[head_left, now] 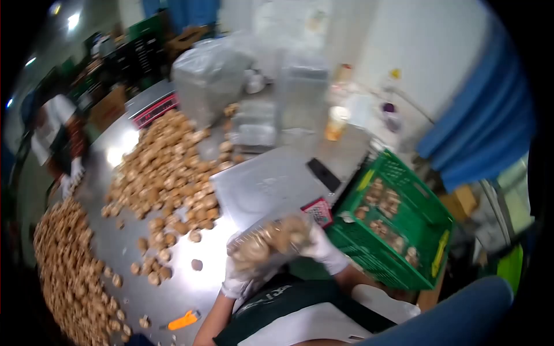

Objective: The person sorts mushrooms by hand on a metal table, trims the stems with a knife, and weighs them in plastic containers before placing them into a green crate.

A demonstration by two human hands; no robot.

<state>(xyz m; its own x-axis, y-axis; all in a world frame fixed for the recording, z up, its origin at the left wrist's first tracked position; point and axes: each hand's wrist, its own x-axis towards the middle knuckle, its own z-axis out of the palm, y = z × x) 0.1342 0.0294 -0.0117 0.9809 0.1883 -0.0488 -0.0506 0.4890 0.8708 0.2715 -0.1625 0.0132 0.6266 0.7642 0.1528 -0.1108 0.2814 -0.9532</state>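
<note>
A clear plastic pack of brown mushrooms (270,242) is held between my two white-gloved hands, in front of my dark apron. My left hand (238,282) grips its left end from below. Around its right end is my right hand (323,249), close to the red-edged display of a scale (271,184) with a flat metal plate. A dark phone (323,175) lies at the scale's right edge. Loose mushrooms (167,167) are heaped on the metal table left of the scale. An orange-handled tool (184,320) lies near the table's front edge.
At right stands a green crate (392,219) holding several packs. Behind the scale are stacked clear trays (254,124), a plastic bag (210,75) and a second scale (151,104). At far left, a co-worker (57,132) with gloved hands is at another mushroom heap (75,271).
</note>
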